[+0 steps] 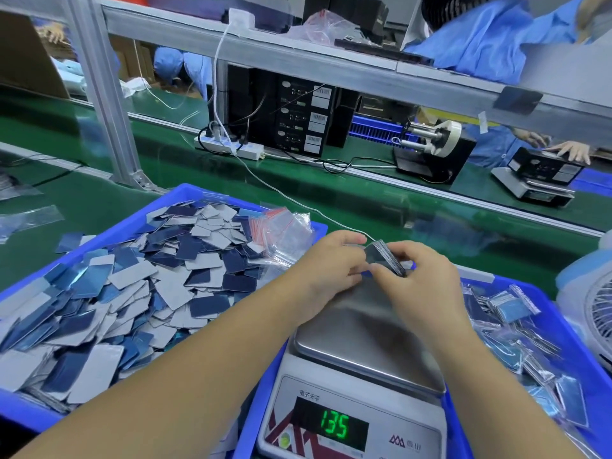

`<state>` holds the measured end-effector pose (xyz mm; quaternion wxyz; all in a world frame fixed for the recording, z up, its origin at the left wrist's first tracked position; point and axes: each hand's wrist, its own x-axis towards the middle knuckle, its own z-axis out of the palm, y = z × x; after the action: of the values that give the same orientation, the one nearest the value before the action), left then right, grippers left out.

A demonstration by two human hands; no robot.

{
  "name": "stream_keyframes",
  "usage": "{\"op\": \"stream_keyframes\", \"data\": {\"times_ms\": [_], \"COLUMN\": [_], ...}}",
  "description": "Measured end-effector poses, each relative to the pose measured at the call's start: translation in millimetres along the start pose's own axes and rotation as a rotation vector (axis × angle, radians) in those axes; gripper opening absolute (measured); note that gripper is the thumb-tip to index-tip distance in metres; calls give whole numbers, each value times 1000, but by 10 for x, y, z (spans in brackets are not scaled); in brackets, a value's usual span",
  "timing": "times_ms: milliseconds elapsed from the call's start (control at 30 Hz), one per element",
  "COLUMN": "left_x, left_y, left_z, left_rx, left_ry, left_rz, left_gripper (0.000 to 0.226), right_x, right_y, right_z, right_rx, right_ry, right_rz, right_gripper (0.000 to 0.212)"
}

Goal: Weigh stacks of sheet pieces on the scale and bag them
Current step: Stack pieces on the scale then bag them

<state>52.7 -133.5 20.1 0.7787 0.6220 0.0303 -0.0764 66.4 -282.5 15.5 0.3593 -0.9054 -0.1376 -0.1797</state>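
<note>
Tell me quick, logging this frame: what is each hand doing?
Left hand: fingers pinch the stack of sheet pieces.
Right hand: fingers grip the same stack.

Scale [357, 385] between left bin [185, 193] of loose sheet pieces [139, 286] and right bin [569, 326] of bagged stacks [510, 309].

The stack of sheet pieces [385, 260] is mostly covered by the fingers [352, 256] of both hands, so its count cannot be told. The scale [364, 376] is cut off at the bottom edge, its small panel print blurred. The left tray [185, 193] runs past the left edge, the right tray [563, 326] past the right, and the fan [596, 313] shows only partly.
</note>
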Motion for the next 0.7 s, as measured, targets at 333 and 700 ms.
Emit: {"op": "stream_keyframes", "data": {"times_ms": [333,700], "left_x": [52,51], "left_y": [-162,10], "left_z": [48,-305], "left_rx": [-22,-121], "left_ry": [93,-222], "left_rz": [21,-114], "left_gripper": [36,44], "right_x": [-75,-46], "right_y": [-84,11], "right_z": [170,-44], "right_rx": [-44,109], "right_ry": [13,-334], "right_rz": [-25,-243], "right_gripper": [23,92]}}
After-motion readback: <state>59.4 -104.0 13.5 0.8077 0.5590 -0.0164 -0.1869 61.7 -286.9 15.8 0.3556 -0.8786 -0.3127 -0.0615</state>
